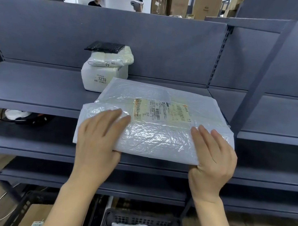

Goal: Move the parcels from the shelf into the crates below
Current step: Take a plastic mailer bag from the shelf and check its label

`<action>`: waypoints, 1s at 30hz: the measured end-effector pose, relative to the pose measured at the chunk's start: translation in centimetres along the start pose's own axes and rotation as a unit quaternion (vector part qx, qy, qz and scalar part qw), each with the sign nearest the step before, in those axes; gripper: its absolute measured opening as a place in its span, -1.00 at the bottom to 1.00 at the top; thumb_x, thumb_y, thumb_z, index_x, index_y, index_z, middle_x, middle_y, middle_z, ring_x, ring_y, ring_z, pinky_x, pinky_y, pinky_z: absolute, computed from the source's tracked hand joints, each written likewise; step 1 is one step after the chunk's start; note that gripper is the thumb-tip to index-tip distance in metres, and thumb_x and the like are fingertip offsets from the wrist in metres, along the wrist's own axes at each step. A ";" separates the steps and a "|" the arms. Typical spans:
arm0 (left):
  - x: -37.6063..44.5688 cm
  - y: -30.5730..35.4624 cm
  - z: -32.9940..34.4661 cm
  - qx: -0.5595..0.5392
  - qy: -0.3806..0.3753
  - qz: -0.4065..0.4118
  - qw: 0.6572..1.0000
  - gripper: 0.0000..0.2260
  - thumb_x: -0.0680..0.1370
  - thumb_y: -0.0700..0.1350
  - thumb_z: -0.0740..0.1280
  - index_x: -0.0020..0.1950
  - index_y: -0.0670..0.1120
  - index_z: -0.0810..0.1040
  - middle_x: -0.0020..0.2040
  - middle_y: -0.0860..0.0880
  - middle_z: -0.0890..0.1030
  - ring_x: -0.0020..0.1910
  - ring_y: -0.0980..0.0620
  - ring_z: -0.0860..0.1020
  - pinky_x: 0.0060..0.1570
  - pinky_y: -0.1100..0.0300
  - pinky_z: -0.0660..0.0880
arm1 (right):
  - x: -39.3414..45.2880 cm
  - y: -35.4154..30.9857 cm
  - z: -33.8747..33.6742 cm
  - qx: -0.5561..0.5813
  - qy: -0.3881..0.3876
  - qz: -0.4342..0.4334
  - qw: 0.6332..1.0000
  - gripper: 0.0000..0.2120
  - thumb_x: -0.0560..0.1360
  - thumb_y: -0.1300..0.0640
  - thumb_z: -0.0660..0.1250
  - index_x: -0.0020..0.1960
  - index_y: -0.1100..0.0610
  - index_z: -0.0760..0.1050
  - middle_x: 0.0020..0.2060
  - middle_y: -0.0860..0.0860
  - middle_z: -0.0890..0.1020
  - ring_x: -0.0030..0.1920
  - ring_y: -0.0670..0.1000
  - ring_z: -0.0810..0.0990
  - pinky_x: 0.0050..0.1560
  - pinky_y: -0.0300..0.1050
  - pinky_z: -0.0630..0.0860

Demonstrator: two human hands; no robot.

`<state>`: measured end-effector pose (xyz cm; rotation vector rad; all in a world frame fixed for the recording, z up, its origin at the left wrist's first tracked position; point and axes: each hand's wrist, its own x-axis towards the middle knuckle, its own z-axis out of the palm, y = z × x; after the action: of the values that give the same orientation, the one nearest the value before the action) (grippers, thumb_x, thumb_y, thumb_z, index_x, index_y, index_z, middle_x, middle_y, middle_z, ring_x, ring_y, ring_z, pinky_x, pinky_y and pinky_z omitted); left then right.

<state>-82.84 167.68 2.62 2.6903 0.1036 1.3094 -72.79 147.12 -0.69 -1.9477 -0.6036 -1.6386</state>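
Both hands hold a flat white parcel [154, 121] at the shelf [35, 87] edge.

The left hand [97, 144] and right hand [214, 158] each have a grip on the near edge of the parcel, fingers spread flat on top and thumbs tucked beneath. The parcel's far part lies over the shelf, its near part overhanging toward the hands, with the printed label [161, 110] between and just beyond the fingertips. Beyond the left grip, a stack of smaller white parcels [104, 73] topped by a black packet [104, 47] stands on the same shelf. Below the hands, a black crate [142, 222] holds white parcels.
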 end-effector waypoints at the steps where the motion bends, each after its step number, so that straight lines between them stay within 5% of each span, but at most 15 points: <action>1: 0.1 -0.4 -0.2 0.008 -0.001 -0.012 1.000 -0.25 0.05 -0.50 0.37 0.23 -0.14 0.51 0.23 -0.15 0.53 0.24 -0.09 0.39 0.17 0.06 0.19 | -0.1 0.2 0.0 0.002 0.002 0.000 1.000 -0.60 0.42 0.53 0.27 0.10 0.16 0.61 0.00 0.11 0.68 0.09 0.15 0.55 0.02 0.01 0.44; 6: 0.2 -0.8 -0.2 0.031 -0.028 -0.044 0.998 -0.27 0.10 -0.46 0.41 0.26 -0.13 0.53 0.25 -0.13 0.53 0.26 -0.07 0.38 0.25 -0.03 0.16 | -0.2 0.2 0.5 0.000 -0.017 0.006 1.000 -0.52 0.37 0.54 0.18 0.09 0.16 0.63 0.00 0.08 0.68 0.10 0.12 0.54 0.03 0.01 0.43; 11: 0.4 -0.3 0.9 0.045 -0.168 0.034 0.984 -0.12 0.08 -0.15 0.57 0.37 0.05 0.36 0.33 -0.09 0.47 0.34 -0.06 0.28 0.31 -0.09 0.04 | -0.7 1.2 1.0 0.008 -0.096 0.022 0.995 -0.41 0.24 0.55 0.13 0.10 0.15 0.64 0.04 0.04 0.67 0.13 0.09 0.53 0.11 -0.03 0.38; 16: 0.7 -3.4 -0.8 0.045 -0.205 -0.013 0.978 -0.22 0.18 0.09 0.36 0.41 0.11 0.28 0.42 -0.06 0.36 0.42 -0.06 0.20 0.35 -0.21 0.06 | -0.5 4.6 0.0 0.041 -0.185 0.061 0.980 -0.36 0.19 0.65 0.21 0.14 0.19 0.62 0.09 0.14 0.61 0.15 0.12 0.49 0.17 -0.04 0.35; 20: 0.4 -6.2 -0.9 0.017 -0.231 -0.054 0.971 -0.21 0.28 0.01 0.50 0.45 0.08 0.26 0.44 -0.13 0.32 0.42 -0.17 0.23 0.30 -0.29 0.23 | 0.7 6.4 -0.4 0.160 -0.232 0.194 0.940 -0.72 0.43 0.10 0.44 0.04 -0.24 0.58 0.12 0.02 0.51 0.19 0.04 0.49 0.22 -0.15 0.45; 22: 0.7 -6.3 -0.9 -0.042 -0.196 -0.074 0.977 -0.36 0.37 -0.19 0.52 0.38 0.08 0.37 0.36 -0.08 0.44 0.33 -0.20 0.39 0.24 -0.19 0.35 | 1.2 7.1 -0.8 0.146 -0.244 0.205 0.936 -0.81 0.42 0.09 0.46 0.01 -0.10 0.58 0.08 -0.04 0.52 0.08 -0.20 0.53 0.06 -0.30 0.51; 24: 1.7 -5.3 -1.2 -0.149 -0.151 -0.103 0.972 -0.56 0.50 -0.26 0.35 0.19 0.25 0.45 0.18 0.30 0.52 0.20 0.07 0.49 0.17 0.11 0.39 | 1.1 7.3 -0.5 0.144 -0.244 0.166 0.945 -0.79 0.41 0.14 0.46 0.05 0.04 0.60 0.02 -0.18 0.52 0.04 -0.28 0.51 0.03 -0.36 0.45; 26: 3.0 -4.5 -1.4 -0.202 -0.175 -0.133 0.955 -0.59 0.58 -0.19 0.23 0.00 0.41 0.44 -0.02 0.48 0.49 0.05 0.31 0.46 0.08 0.28 0.36 | 1.2 7.4 0.1 0.195 -0.240 0.101 0.946 -0.69 0.46 0.26 0.39 0.14 -0.03 0.57 0.09 -0.12 0.55 0.18 -0.01 0.52 0.19 -0.06 0.45; 28: 4.3 -5.0 -0.9 -0.201 -0.249 -0.154 0.935 -0.65 0.60 -0.18 0.20 -0.03 0.34 0.46 0.00 0.39 0.49 0.08 0.22 0.48 0.06 0.29 0.38 | 0.3 8.5 0.8 0.143 -0.219 0.008 0.965 -0.53 0.44 0.41 0.36 0.26 0.06 0.48 0.15 0.12 0.56 0.18 0.24 0.50 0.25 0.13 0.41; 30: 5.2 -6.2 -0.5 -0.183 -0.326 -0.180 0.910 -0.61 0.57 -0.27 0.19 -0.07 0.25 0.56 0.02 0.23 0.59 0.09 0.07 0.54 0.05 0.25 0.42 | 0.0 9.4 1.3 0.122 -0.194 -0.019 0.973 -0.54 0.42 0.45 0.36 0.27 0.16 0.48 0.14 0.19 0.58 0.18 0.27 0.49 0.31 0.09 0.36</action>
<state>-79.98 174.54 5.93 2.4648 0.2324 0.2560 -65.85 140.73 -1.80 -2.0875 -0.9479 -1.1412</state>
